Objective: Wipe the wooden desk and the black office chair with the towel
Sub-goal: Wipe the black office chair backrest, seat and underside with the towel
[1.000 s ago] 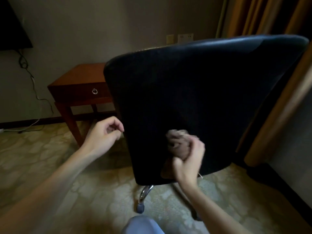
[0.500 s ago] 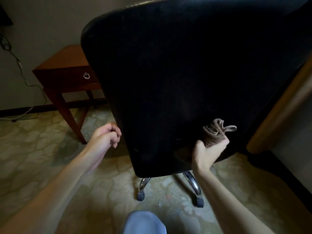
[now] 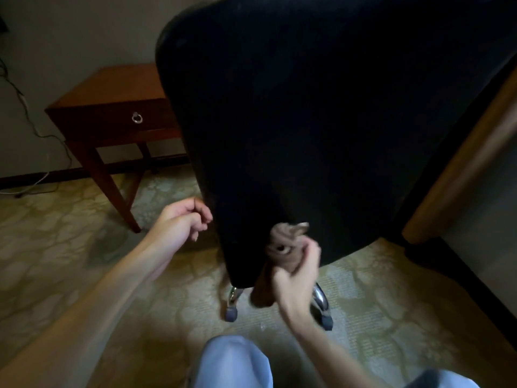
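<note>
Towel [image 3: 282, 253] now lower-left on chair back [image 3: 307, 121]

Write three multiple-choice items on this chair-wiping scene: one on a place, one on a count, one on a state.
1. Where is the towel?
A. Draped over a shelf
B. Against the lower back of the black chair
C. Inside a bucket

2. How many ring pulls show on the drawer of the wooden desk?
A. One
B. Two
C. Three

3. What is the right hand doing?
A. Lying flat, empty
B. Pointing upward
C. Gripping the bunched towel

Answers: B, the brown cloth is pressed against the chair back near its bottom edge. A, a single metal ring hangs on the drawer front. C, its fingers curl round the towel.
</note>
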Demonstrator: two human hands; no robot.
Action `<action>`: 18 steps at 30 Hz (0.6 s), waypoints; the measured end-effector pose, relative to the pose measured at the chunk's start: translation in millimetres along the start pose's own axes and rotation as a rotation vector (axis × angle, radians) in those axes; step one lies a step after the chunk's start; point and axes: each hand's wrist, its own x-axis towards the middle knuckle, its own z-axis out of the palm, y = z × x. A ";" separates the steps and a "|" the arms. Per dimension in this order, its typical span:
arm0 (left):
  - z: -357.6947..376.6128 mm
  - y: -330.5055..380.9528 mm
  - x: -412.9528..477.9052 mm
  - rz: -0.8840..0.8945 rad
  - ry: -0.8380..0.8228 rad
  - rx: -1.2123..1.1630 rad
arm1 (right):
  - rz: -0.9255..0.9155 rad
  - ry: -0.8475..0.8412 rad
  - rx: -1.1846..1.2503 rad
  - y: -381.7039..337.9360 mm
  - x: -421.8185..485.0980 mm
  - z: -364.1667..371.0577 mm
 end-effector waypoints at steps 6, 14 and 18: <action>21.9 8.1 -8.6 -0.018 -0.013 0.023 | -0.078 0.321 -0.063 -31.8 79.2 -84.4; 71.4 17.3 -22.3 0.022 -0.132 -0.016 | 0.010 0.182 -0.111 -34.1 17.0 13.3; 88.0 16.1 -18.8 0.023 -0.132 0.010 | -0.114 -0.074 -0.173 -13.1 -25.2 9.7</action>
